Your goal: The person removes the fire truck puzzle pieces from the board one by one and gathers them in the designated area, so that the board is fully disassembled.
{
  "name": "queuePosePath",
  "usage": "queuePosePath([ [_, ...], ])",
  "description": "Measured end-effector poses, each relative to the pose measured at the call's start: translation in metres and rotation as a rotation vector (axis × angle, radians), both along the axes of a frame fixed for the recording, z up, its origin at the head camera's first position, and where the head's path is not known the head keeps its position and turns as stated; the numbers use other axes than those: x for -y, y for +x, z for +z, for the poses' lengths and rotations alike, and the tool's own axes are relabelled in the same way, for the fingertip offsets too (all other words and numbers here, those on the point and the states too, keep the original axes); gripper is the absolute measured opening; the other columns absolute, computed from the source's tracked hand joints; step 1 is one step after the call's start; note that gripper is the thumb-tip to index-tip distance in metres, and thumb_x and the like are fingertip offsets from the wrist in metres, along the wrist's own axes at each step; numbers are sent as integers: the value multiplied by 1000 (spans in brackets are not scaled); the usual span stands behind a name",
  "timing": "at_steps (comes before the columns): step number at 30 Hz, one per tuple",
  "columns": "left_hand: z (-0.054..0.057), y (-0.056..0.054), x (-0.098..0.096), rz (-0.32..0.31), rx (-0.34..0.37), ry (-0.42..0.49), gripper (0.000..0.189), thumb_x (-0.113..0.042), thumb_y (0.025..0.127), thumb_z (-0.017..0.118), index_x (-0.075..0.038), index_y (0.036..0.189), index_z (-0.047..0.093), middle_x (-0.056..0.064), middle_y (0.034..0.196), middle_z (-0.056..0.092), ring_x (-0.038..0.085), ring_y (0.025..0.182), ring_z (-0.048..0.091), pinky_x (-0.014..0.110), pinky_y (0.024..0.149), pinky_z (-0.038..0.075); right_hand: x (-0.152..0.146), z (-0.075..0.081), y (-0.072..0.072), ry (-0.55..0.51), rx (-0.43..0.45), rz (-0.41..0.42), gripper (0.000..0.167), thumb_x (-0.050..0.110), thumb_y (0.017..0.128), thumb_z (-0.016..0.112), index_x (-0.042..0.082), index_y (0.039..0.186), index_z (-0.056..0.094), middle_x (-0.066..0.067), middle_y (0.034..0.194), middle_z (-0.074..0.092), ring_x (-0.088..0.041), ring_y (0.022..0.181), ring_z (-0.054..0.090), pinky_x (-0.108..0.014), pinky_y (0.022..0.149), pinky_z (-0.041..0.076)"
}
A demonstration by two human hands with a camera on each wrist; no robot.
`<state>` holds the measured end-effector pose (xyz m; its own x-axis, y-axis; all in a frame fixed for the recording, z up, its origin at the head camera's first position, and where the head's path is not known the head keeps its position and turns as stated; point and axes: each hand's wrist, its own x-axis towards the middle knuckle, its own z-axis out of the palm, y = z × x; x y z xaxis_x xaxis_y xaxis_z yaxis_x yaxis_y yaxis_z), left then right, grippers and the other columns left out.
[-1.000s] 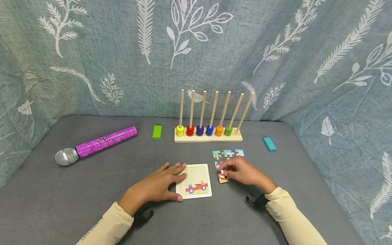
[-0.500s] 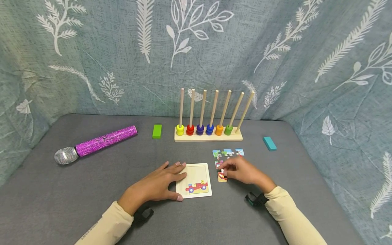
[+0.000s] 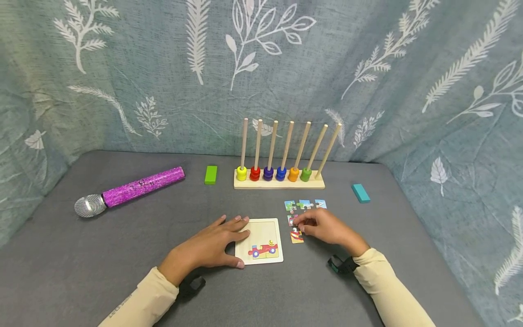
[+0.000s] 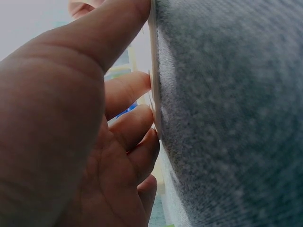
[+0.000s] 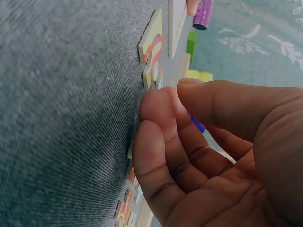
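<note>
My left hand [image 3: 204, 247] lies spread over the left side of a square wooden puzzle board [image 3: 258, 230], its thumb and fingertips at the rim. Fitted pieces [image 3: 261, 250] in the board's lower right show part of a red car. To the board's right, a loose jigsaw piece [image 3: 297, 238] in orange, red and yellow lies on the table. My right hand [image 3: 324, 228] is just above and right of it, fingers bent. In the right wrist view, the thumb [image 5: 218, 101] stands apart from the fingers, with nothing held between them. More puzzle pieces [image 3: 304, 204] lie beyond this hand.
A wooden peg stand [image 3: 279, 183] with coloured rings is at the back. A green block [image 3: 210, 175] is to its left, a teal block [image 3: 361, 193] to its right. A glittery purple microphone [image 3: 143, 186] lies at far left. A patterned curtain [image 3: 163, 77] hangs behind the table.
The right thumb and fingers have come away slightly from the orange and red piece, which now shows more fully and lies flat. The left hand stays on the board.
</note>
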<state>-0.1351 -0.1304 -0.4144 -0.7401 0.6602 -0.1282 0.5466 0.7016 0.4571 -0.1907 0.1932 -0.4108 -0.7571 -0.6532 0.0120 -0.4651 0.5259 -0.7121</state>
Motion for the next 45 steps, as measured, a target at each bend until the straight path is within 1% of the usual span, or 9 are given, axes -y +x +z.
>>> queuePosePath([
  [7,-1,1,1,3,11,14,80,-47,79,77,-5,142,50,12,156,29,30,144,22,54,116,9,5,6,0,-9,-29,11,18,-4,89,62,-1,103,73,-4,91,70,-5,73,55,-23,63,49],
  [13,1,1,1,-3,-3,14,79,-46,79,77,-5,142,51,12,156,30,30,144,23,54,116,10,13,10,5,-10,-8,22,16,-1,91,64,-1,104,73,-5,95,71,-5,78,59,-25,67,51],
  [20,3,-1,0,-3,2,16,80,-47,79,77,-5,142,50,12,155,31,30,144,23,55,115,9,23,14,8,-7,8,37,14,4,91,66,2,102,73,2,83,67,-3,68,55,-22,60,48],
  [23,3,-2,0,-2,5,20,80,-46,79,78,-5,142,50,13,155,31,31,144,23,56,115,10,27,15,8,-2,-11,48,14,5,92,66,2,103,74,2,86,68,-3,70,54,-22,60,47],
  [25,4,-2,0,-3,7,19,80,-46,79,78,-5,142,50,13,155,31,31,144,23,56,115,10,30,15,9,-2,-16,53,15,6,92,66,2,105,73,1,92,70,-4,73,54,-22,62,48],
  [28,4,-3,0,-2,10,14,80,-47,79,77,-5,142,50,13,155,31,31,144,23,56,115,10,34,14,9,-8,12,65,16,5,93,64,1,106,73,-1,94,70,-4,73,55,-22,62,49],
  [32,4,-3,-1,0,18,5,80,-48,79,77,-5,142,50,12,155,30,31,144,23,55,115,9,40,12,11,-12,45,84,17,8,94,64,4,108,73,3,94,69,-4,73,55,-23,62,49],
  [39,4,-2,-1,5,22,9,80,-49,79,76,-5,142,51,12,155,31,30,144,24,55,115,10,53,10,20,-71,114,117,18,7,93,64,2,108,72,1,96,71,-3,75,57,-22,64,49],
  [45,3,-2,-1,-3,16,16,81,-49,79,76,-5,141,51,12,155,31,30,144,24,55,115,10,60,9,22,-76,108,157,18,5,93,64,0,108,72,-1,97,71,-1,77,57,-21,67,50],
])
